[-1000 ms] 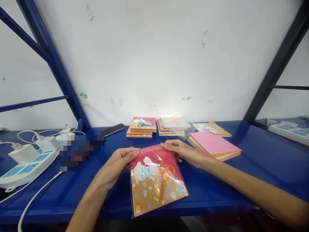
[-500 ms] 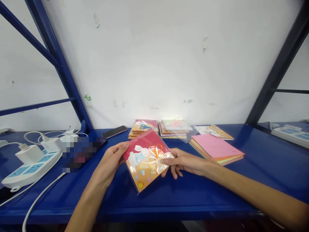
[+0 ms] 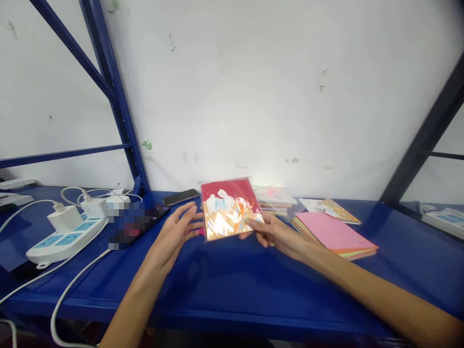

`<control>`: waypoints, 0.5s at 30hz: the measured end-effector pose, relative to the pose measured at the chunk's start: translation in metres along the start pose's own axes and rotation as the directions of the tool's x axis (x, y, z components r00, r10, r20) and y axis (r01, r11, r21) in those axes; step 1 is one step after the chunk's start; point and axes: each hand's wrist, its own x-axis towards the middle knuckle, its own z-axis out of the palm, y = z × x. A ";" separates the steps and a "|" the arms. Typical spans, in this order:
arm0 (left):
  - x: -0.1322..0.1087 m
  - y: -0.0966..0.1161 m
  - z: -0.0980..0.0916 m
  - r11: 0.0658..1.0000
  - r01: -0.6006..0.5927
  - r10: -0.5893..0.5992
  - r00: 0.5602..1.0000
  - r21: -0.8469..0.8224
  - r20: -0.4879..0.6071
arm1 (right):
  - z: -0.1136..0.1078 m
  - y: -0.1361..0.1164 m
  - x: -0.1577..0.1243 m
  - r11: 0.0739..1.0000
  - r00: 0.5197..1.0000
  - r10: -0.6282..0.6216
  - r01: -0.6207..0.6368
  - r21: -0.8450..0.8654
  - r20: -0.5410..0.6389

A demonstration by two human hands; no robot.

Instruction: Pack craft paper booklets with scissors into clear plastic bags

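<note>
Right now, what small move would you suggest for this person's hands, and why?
Probably close the left hand onto the clear-wrapped rabbit packet. Only the right hand grips it, at one edge, while the left hand sits open just beside it. A second hold would likely steady the slick wrapper.

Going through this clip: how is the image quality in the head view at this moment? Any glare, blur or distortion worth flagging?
In the head view, strong glare washes out the lower half of the clear-sleeved packet in the right hand; the white wall has a bright hotspot just above it; the blue shelf uprights lean from wide-angle distortion; a pixelated block hides whatever lies at left.
</note>
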 end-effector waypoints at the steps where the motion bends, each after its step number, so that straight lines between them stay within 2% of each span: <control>1: 0.001 0.002 -0.006 1.000 -0.016 0.016 1.000 0.025 -0.010 | 0.000 -0.005 0.011 0.999 0.999 -0.002 0.003 0.039 -0.038; 3: 0.002 0.005 -0.016 0.993 -0.067 0.070 0.997 0.098 -0.031 | 0.000 -0.013 0.034 0.985 0.996 0.032 -0.017 0.169 -0.086; 6: 0.004 0.007 -0.025 0.965 -0.142 0.159 0.985 0.221 -0.061 | 0.001 -0.010 0.062 0.915 0.991 0.112 -0.072 0.397 -0.076; 8: 0.005 0.008 -0.025 0.934 -0.177 0.204 0.977 0.309 -0.057 | 0.001 0.001 0.068 0.890 0.978 0.207 -0.175 0.422 -0.031; 11: 0.006 0.004 -0.020 0.827 -0.246 0.273 0.962 0.506 0.022 | 0.001 0.017 0.059 0.910 0.952 0.304 -0.297 0.288 0.022; 12: 0.007 0.000 -0.018 0.757 -0.270 0.295 0.954 0.595 0.058 | 0.001 0.020 0.054 0.936 0.959 0.283 -0.279 0.213 0.015; 15: 0.009 -0.014 -0.014 0.528 -0.301 0.329 0.934 0.794 0.136 | 0.003 0.022 0.041 0.989 0.992 0.117 -0.120 -0.085 -0.039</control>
